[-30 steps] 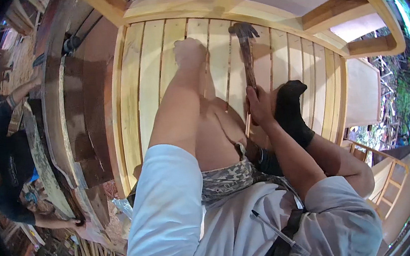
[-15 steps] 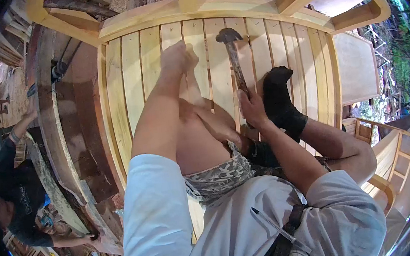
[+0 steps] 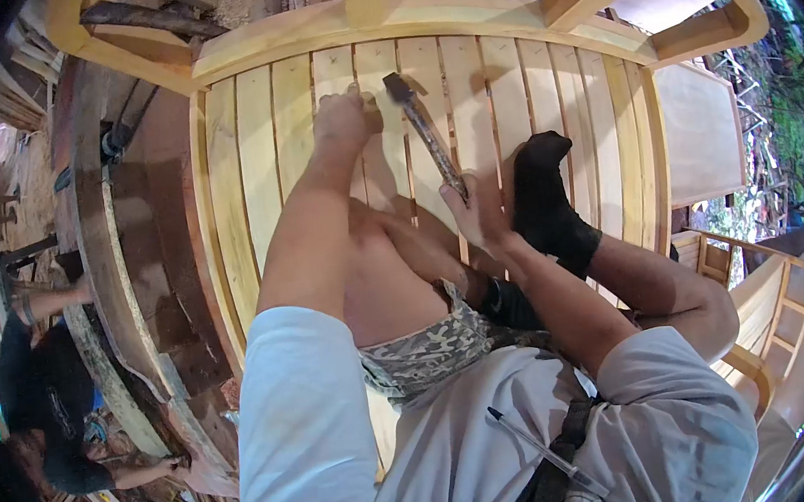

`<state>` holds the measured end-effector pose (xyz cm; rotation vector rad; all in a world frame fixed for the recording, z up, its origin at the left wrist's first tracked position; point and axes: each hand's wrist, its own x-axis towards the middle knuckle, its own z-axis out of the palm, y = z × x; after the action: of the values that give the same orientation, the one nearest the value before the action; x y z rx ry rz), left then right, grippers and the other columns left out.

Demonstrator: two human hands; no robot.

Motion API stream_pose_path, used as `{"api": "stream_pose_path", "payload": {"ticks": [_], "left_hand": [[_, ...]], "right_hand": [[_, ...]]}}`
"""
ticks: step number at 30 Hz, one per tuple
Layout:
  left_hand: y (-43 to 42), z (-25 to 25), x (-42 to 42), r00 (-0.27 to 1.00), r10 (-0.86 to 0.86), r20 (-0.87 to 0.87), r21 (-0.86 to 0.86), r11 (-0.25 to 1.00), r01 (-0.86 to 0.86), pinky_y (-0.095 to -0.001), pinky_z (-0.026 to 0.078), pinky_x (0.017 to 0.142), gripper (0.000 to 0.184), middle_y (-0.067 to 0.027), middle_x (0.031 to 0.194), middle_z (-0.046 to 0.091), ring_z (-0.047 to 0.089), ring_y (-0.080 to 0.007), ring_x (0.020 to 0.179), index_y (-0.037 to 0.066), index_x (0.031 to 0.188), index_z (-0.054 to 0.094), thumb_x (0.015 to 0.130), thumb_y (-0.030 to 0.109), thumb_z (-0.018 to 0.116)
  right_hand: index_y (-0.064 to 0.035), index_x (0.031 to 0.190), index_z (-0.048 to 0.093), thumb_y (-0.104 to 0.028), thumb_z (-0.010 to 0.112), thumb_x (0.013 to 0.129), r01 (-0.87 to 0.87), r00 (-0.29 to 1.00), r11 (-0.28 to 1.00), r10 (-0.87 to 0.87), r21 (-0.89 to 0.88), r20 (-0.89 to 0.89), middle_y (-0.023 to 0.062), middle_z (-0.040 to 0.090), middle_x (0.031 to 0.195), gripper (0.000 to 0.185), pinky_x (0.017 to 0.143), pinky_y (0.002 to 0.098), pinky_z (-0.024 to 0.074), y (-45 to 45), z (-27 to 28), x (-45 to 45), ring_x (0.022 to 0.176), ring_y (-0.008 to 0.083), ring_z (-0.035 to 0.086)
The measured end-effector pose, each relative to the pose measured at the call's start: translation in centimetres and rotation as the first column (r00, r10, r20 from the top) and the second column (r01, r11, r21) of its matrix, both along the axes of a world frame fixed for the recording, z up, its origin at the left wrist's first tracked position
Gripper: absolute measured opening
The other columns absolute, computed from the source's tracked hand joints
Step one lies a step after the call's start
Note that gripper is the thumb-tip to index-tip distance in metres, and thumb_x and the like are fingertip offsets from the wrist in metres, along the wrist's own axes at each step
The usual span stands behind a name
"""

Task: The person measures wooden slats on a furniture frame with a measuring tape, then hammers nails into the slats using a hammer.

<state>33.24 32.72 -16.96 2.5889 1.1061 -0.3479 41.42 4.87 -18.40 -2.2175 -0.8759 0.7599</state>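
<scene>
My right hand (image 3: pixel 478 212) is wrapped round the lower handle of a hammer (image 3: pixel 432 140) with a worn, mottled shaft. The hammer's dark head tilts up and left, just right of my left hand and apart from it. My left hand (image 3: pixel 341 120) rests low over the pale wooden slats (image 3: pixel 259 148), near the frame's far rail. Its fingers are pinched together; whatever they may hold is too small to make out. Small marks or nail heads show along the slat ends beside the rail.
My bent legs and a black-socked foot (image 3: pixel 544 187) lie on the slatted frame. Curved armrests (image 3: pixel 703 33) rise at the far corners. Dark planks (image 3: pixel 165 276) stand at left, where another person in dark clothing (image 3: pixel 49 386) bends over. A slatted wooden piece (image 3: pixel 781 309) is at right.
The hammer's head has swung left and slightly down, closer to my left hand, and my right hand has shifted left with it. The other person at left has moved their arm.
</scene>
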Motion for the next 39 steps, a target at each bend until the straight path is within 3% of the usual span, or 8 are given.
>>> {"api": "stream_pose_path", "payload": {"ticks": [12, 15, 19, 21, 27, 34, 36, 39], "left_hand": [[0.1, -0.8, -0.3, 0.999, 0.044, -0.009, -0.041, 0.998, -0.044, -0.0453, 0.050, 0.105, 0.071, -0.0151, 0.128, 0.064, 0.056, -0.0338, 0.126, 0.010, 0.147, 0.047, 0.086, 0.027, 0.078], [-0.4, 0.6, -0.7, 0.999, 0.027, 0.029, -0.037, 0.999, -0.026, -0.0449, 0.054, 0.098, 0.075, -0.0233, 0.122, 0.067, 0.058, -0.0382, 0.121, 0.006, 0.150, 0.045, 0.086, 0.027, 0.078], [0.0, -1.2, -0.6, 0.999, -0.043, -0.019, 0.124, 0.991, 0.045, -0.0461, 0.050, 0.106, 0.078, -0.0156, 0.129, 0.063, 0.053, -0.0343, 0.129, 0.010, 0.149, 0.045, 0.083, 0.031, 0.081], [0.0, -1.4, -0.1, 0.992, 0.121, 0.047, -0.080, 0.990, -0.117, -0.0446, 0.050, 0.107, 0.082, -0.0172, 0.133, 0.062, 0.050, -0.0341, 0.134, 0.008, 0.149, 0.045, 0.080, 0.034, 0.082], [0.0, 1.3, -0.3, 0.994, 0.107, 0.014, -0.195, 0.975, -0.102, -0.0428, 0.050, 0.108, 0.085, -0.0193, 0.131, 0.065, 0.045, -0.0343, 0.139, 0.008, 0.152, 0.041, 0.080, 0.030, 0.081], [-0.1, 0.0, 0.0, 0.996, 0.078, 0.053, -0.087, 0.994, -0.073, -0.0439, 0.055, 0.097, 0.086, -0.0261, 0.117, 0.065, 0.060, -0.0397, 0.119, 0.006, 0.146, 0.046, 0.077, 0.035, 0.087], [0.0, 0.7, 0.2, 0.993, 0.109, -0.052, -0.156, 0.981, -0.116, -0.0424, 0.051, 0.108, 0.088, -0.0151, 0.130, 0.066, 0.044, -0.0337, 0.138, 0.009, 0.156, 0.037, 0.083, 0.033, 0.079], [0.0, 1.4, -0.1, 0.995, 0.083, -0.051, -0.174, 0.981, -0.090, -0.0416, 0.051, 0.107, 0.088, -0.0140, 0.130, 0.066, 0.046, -0.0336, 0.136, 0.009, 0.154, 0.039, 0.082, 0.038, 0.081]], "right_hand": [[0.0021, 0.096, 0.062, -0.035, 0.068, 0.094, -0.074, 0.995, 0.996, 0.077, -0.042, 0.066, 0.0204, 0.063, 0.079, 0.037, 0.071, 0.0463, 0.0483, 0.5, 1.7, -0.3, 0.075, 0.0364, 0.064], [0.0020, 0.097, 0.062, -0.033, 0.066, 0.097, -0.042, 0.999, 0.997, 0.043, -0.068, 0.024, 0.0172, 0.062, 0.078, 0.035, 0.071, 0.0442, 0.0480, 0.4, 1.2, -0.5, 0.074, 0.0307, 0.062], [0.0002, 0.097, 0.061, -0.030, 0.065, 0.100, -0.002, 0.992, 0.997, -0.008, -0.079, -0.129, 0.0116, 0.057, 0.075, 0.030, 0.069, 0.0419, 0.0466, 0.5, 1.7, -0.4, 0.072, 0.0228, 0.058], [-0.0004, 0.097, 0.061, -0.029, 0.065, 0.101, 0.003, 0.991, 0.995, -0.016, -0.102, -0.130, 0.0103, 0.056, 0.075, 0.029, 0.068, 0.0413, 0.0462, 0.5, 1.9, -0.6, 0.072, 0.0208, 0.057], [-0.0009, 0.096, 0.062, -0.028, 0.070, 0.098, -0.009, 0.998, 0.999, 0.007, -0.038, -0.057, 0.0085, 0.058, 0.072, 0.028, 0.065, 0.0399, 0.0461, 0.3, 1.1, -0.6, 0.067, 0.0194, 0.056], [-0.0011, 0.099, 0.063, -0.030, 0.070, 0.096, -0.016, 0.995, 1.000, 0.015, -0.017, -0.099, 0.0097, 0.060, 0.073, 0.030, 0.065, 0.0412, 0.0470, 0.2, 0.9, -0.4, 0.068, 0.0222, 0.059], [-0.0009, 0.099, 0.063, -0.031, 0.069, 0.096, -0.011, 0.994, 0.999, 0.007, -0.035, -0.105, 0.0101, 0.060, 0.074, 0.031, 0.066, 0.0417, 0.0472, 0.3, 1.3, -0.4, 0.068, 0.0230, 0.059], [-0.0006, 0.099, 0.062, -0.031, 0.069, 0.096, -0.015, 0.994, 1.000, 0.013, -0.016, -0.110, 0.0109, 0.061, 0.075, 0.032, 0.067, 0.0423, 0.0477, 0.5, 1.7, -0.4, 0.069, 0.0239, 0.059]]}}
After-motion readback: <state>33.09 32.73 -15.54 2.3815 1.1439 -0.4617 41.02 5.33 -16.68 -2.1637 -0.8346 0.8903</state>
